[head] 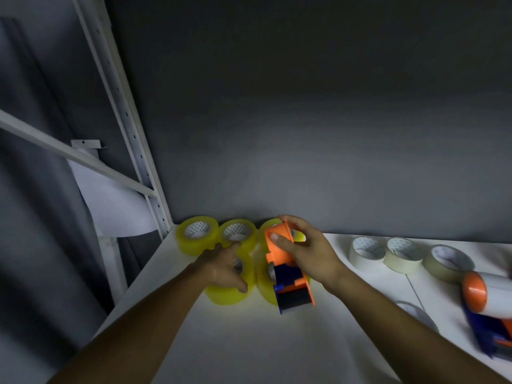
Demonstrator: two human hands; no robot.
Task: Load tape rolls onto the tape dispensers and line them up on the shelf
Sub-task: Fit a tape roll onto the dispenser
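Observation:
My right hand (307,252) grips an orange and blue tape dispenser (288,273) by its orange top, holding it over a cluster of yellow tape rolls. My left hand (225,266) lies on the near-left yellow roll (227,293), fingers wrapped over its top. Two more yellow rolls (197,234) (238,234) stand behind it, and others are partly hidden under the dispenser. A second dispenser (487,303), loaded with a whitish roll, lies at the right edge of the white shelf (249,342).
Three beige tape rolls (367,253) (403,254) (448,261) lie in a row at the back right, and another whitish roll (418,314) lies near my right forearm. A white perforated shelf upright (124,120) rises at the left. A grey wall stands behind.

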